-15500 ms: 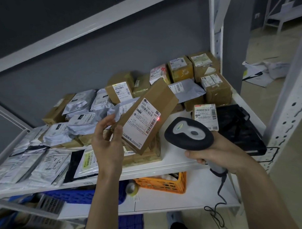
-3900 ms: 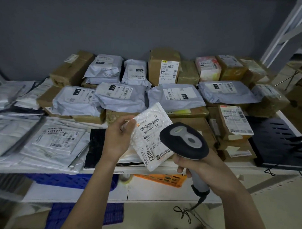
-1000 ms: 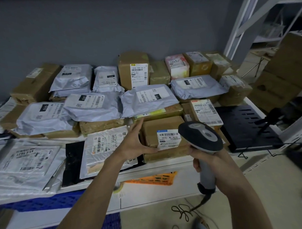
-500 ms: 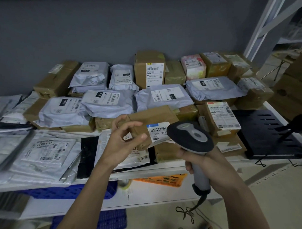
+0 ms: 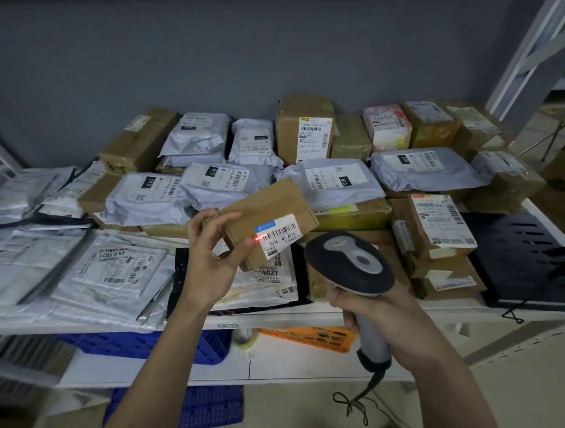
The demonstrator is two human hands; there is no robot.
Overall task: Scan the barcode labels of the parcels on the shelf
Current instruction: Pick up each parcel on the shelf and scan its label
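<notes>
Half a second ago we had the small cardboard box (image 5: 268, 219) low in front of the shelf (image 5: 271, 312); now we have lifted it higher and tilted it, so its white barcode label (image 5: 279, 234) faces the scanner (image 5: 350, 264). A red scan spot (image 5: 257, 239) now glows at the label's left end, where none showed before. A second ago this box lay on the shelf under our palm.

On the label we read "501E", "M1" and "A21B" beneath the barcode, with a blue tab at its upper left. Just below the box, a white mailer (image 5: 269, 283) lying on the shelf shows "4021". Behind the box, the grey bags carry black "010" tags, as on the grey bag (image 5: 336, 183) to the box's upper right. The tall carton (image 5: 304, 134) beyond the box bears a label starting "5020 1099".

Our left hand (image 5: 212, 259) is raised above the shelf's front edge, thumb and fingers pinching the box's left end. Our right hand (image 5: 374, 310), right of and below the box, is wrapped tightly around the scanner's handle, its head aimed up-left at the label. Its cable hangs toward the floor.
</notes>
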